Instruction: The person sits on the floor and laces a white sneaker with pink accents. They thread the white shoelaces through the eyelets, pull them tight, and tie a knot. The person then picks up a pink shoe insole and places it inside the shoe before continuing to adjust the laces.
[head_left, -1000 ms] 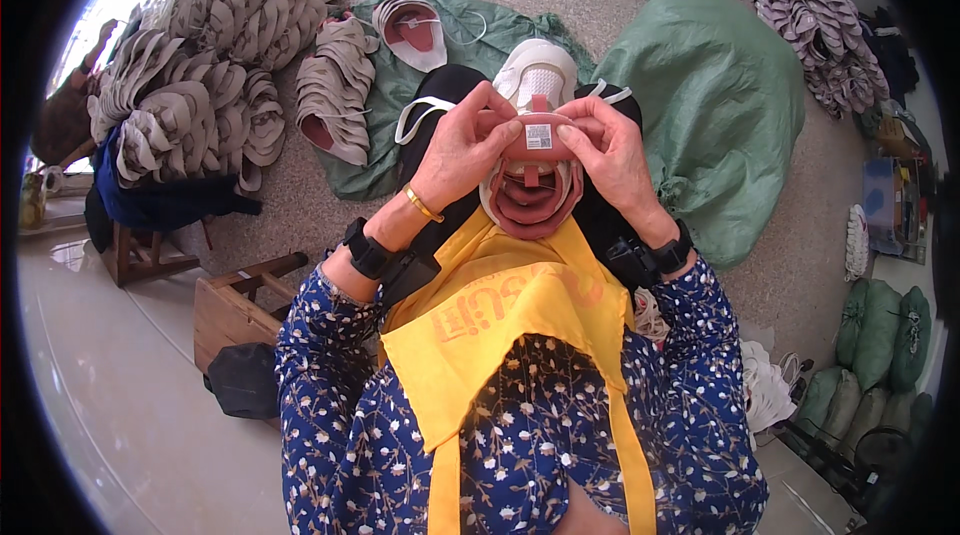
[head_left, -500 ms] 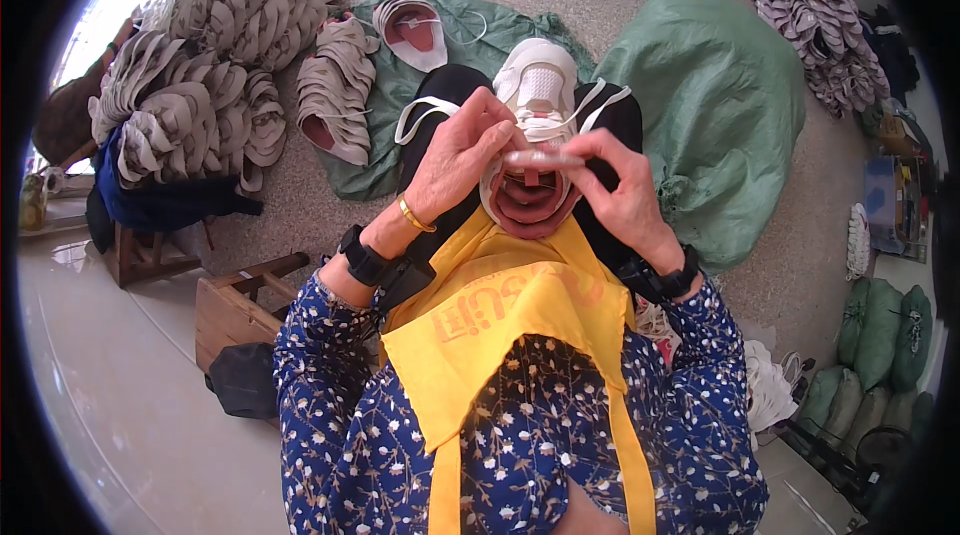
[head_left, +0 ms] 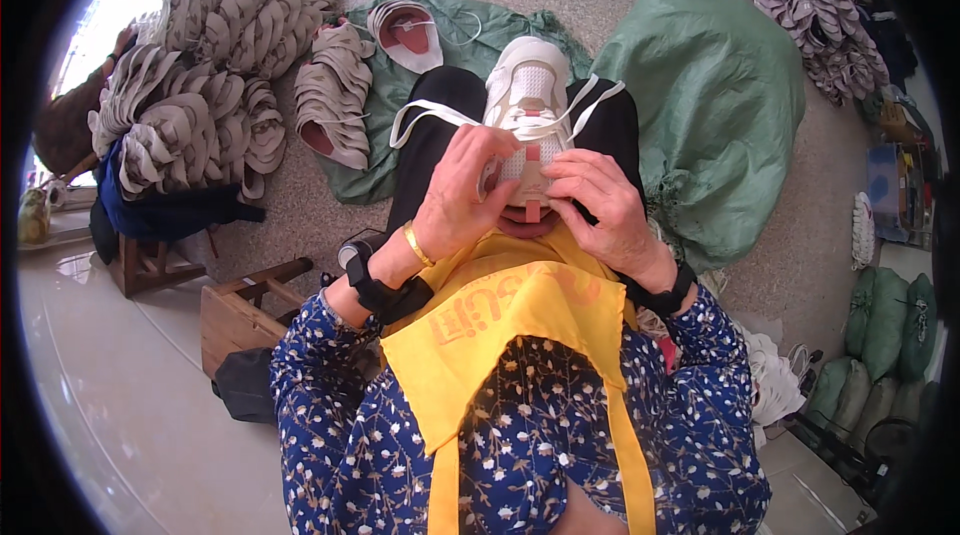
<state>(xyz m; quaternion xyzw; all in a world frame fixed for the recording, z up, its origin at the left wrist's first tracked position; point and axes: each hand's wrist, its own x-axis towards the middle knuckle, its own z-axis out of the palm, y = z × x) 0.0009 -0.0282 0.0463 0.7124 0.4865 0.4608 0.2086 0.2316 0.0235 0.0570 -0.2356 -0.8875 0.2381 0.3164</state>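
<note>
A cream and white shoe upper (head_left: 533, 85) lies between my knees, toe pointing away. Its tongue (head_left: 532, 175), with a pink strip down the middle, lies toward me over most of the pinkish opening. Loose white laces (head_left: 440, 113) spread to both sides across my black trousers. My left hand (head_left: 465, 187) pinches the left side of the tongue and collar, fingers bent over it. On the other side my right hand (head_left: 600, 205) has thumb and fingers closed on the tongue's right edge. The fingertips partly hide the eyelet edges.
Beyond my knees spreads a green sheet (head_left: 480, 20) with a row of nested shoe uppers (head_left: 335, 95) and a single upper (head_left: 405, 33). Large bundles of uppers (head_left: 235, 20) are heaped at left. A full green sack (head_left: 700, 115) stands at right. Near my left elbow is a wooden stool (head_left: 235, 325).
The tongue, edge-on between both hands before, now lies flat toward me, covering much of the opening. My hands have come lower and nearer, one at each side of it.
</note>
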